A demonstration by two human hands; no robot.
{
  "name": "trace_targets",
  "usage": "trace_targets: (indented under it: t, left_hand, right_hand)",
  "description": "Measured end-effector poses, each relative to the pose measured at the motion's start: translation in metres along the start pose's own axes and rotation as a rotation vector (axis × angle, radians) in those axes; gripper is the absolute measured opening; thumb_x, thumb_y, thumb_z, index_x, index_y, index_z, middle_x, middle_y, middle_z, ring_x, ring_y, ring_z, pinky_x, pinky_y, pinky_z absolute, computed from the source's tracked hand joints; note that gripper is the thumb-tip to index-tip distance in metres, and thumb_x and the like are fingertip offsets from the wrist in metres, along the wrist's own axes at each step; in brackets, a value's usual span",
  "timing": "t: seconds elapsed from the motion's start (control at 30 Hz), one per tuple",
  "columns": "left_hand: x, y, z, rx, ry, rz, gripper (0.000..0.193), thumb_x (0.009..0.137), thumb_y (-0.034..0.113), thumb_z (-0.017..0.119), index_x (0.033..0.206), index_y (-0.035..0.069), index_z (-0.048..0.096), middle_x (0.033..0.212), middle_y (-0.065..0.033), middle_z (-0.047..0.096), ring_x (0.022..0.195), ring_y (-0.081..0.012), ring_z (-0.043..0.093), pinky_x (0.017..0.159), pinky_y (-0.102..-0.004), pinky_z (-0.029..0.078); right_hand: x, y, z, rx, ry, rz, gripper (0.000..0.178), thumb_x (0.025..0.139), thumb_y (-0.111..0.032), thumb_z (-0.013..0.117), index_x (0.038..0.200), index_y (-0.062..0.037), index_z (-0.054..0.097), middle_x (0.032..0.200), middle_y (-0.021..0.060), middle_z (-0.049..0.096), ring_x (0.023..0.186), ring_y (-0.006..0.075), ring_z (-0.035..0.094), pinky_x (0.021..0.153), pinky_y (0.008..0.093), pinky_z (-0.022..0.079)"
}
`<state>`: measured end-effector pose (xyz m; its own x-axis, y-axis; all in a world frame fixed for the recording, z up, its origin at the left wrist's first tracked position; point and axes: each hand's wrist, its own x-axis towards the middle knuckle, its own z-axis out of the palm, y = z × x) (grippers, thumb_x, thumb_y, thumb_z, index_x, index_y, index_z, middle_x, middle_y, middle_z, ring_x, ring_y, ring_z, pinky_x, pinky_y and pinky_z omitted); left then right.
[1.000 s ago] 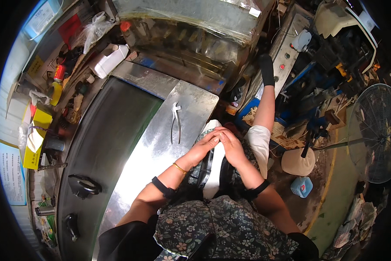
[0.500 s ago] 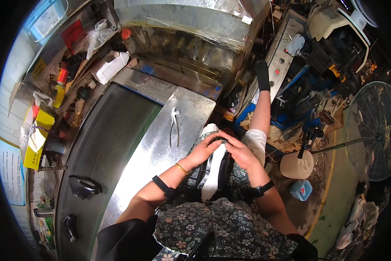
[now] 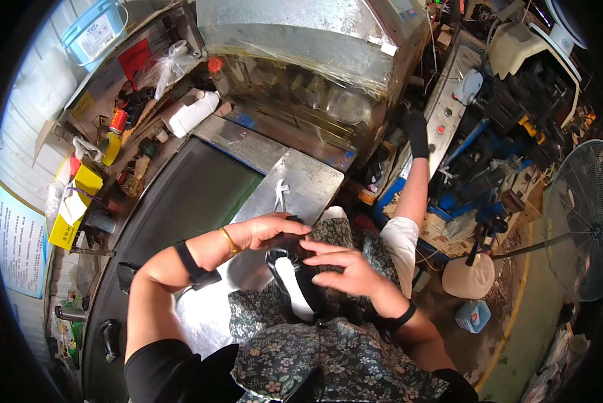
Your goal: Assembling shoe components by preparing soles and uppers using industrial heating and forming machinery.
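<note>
A black shoe (image 3: 293, 285) with a long white strip along its upturned side rests on my lap. Above its far end is my left hand (image 3: 274, 232), fingers curled together; a small dark bit shows at its fingertips, too little to name. My right hand (image 3: 347, 267) lies beside the shoe with fingers stretched and apart, their tips close to its far end. I cannot tell whether they touch it. Lasting pincers (image 3: 281, 195) lie on the metal plate (image 3: 308, 176), just beyond my left hand.
On the dark belt (image 3: 201, 181) to the left sits another black shoe (image 3: 110, 339); a dark piece (image 3: 127, 275) is partly behind my arm. A metal-hooded machine (image 3: 301, 47) stands ahead. Someone's arm (image 3: 415, 191) reaches in at right, near a fan (image 3: 583, 221) and plastic jug (image 3: 469, 275).
My hands have come apart from the shoe's far end. The left has moved left and lifted, and the right has spread its fingers. The shoe has shifted left, and the whole view has tilted slightly.
</note>
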<state>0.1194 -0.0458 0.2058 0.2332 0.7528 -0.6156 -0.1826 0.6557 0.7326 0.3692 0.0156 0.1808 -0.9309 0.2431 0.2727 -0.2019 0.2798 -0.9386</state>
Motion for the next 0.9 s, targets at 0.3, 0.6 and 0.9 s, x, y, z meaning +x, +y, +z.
trace_targets:
  t: [0.3, 0.6, 0.9]
  left_hand:
    - [-0.011, 0.075, -0.061, 0.083, 0.335, 0.603, 0.032, 0.078, 0.0, 0.062, 0.11, 0.0, 0.064, 0.113, -0.011, 0.066, 0.098, -0.0182, 0.063, 0.09, -0.0303, 0.05]
    - [0.236, 0.11, -0.137, 0.858, 0.535, 0.672, 0.058, 0.075, 0.001, 0.073, 0.131, 0.006, 0.056, 0.149, -0.016, 0.041, 0.133, -0.026, 0.045, 0.107, -0.0306, 0.037]
    - [0.204, 0.034, -0.16, 0.793, 0.968, 0.711, 0.063, 0.08, 0.021, 0.073, 0.137, 0.007, 0.049, 0.144, -0.017, 0.046, 0.133, -0.0298, 0.045, 0.109, -0.0366, 0.037]
  right_hand:
    - [-0.117, 0.113, -0.048, 0.224, 0.792, 0.312, 0.031, 0.093, -0.003, 0.06, 0.123, 0.0051, 0.056, 0.102, 0.0082, 0.069, 0.091, 0.0111, 0.064, 0.082, 0.025, 0.051]
    - [-0.12, 0.142, -0.045, -0.092, 0.815, 0.487, 0.025, 0.092, -0.005, 0.062, 0.115, 0.0035, 0.061, 0.091, 0.0091, 0.071, 0.078, 0.0121, 0.065, 0.072, 0.0255, 0.052]
    - [-0.11, 0.128, -0.047, -0.13, 0.796, 0.527, 0.021, 0.092, -0.004, 0.059, 0.111, 0.0026, 0.063, 0.089, 0.0097, 0.071, 0.075, 0.0126, 0.066, 0.069, 0.0259, 0.053]
